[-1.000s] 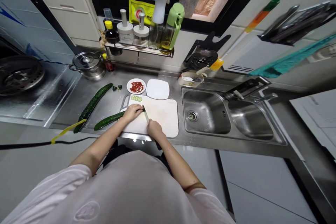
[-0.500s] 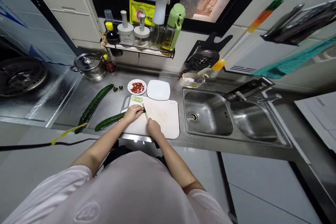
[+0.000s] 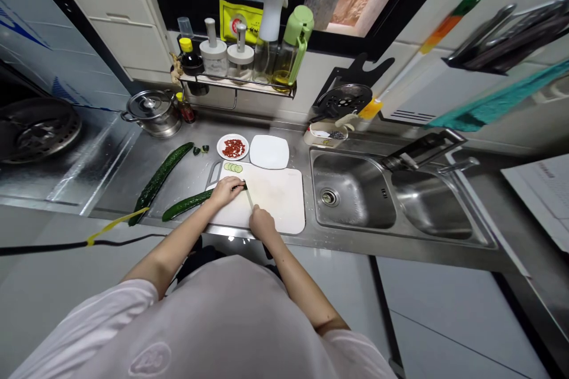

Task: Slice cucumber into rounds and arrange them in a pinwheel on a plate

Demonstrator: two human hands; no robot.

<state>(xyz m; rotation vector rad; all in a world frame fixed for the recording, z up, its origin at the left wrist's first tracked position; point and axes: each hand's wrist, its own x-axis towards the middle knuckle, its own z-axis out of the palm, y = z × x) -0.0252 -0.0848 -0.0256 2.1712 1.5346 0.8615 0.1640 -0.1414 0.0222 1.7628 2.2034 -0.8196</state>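
Note:
On the white cutting board (image 3: 284, 201), my left hand (image 3: 226, 190) is closed over a dark green cucumber (image 3: 186, 204), whose long end sticks out past the board's left side. My right hand (image 3: 262, 222) grips a knife (image 3: 249, 196); its blade stands at the cucumber's cut end, close to my left fingertips. Several pale cucumber slices (image 3: 233, 167) lie overlapped near the board's upper left corner. A second, whole cucumber (image 3: 163, 180) rests on the steel counter to the left. Small cucumber end pieces (image 3: 201, 150) lie near its top.
Behind the board stand a plate of chopped red pieces (image 3: 233, 147) and a white square plate (image 3: 269, 151). A double sink (image 3: 353, 189) is at the right. A lidded pot (image 3: 153, 112) stands back left, below a rack of bottles (image 3: 240, 80). A yellow-marked cable (image 3: 106, 228) crosses at left.
The knife blade has shifted slightly along the cucumber's cut end, and my right hand has moved a little. My left hand keeps its hold. The whole view has drifted slightly.

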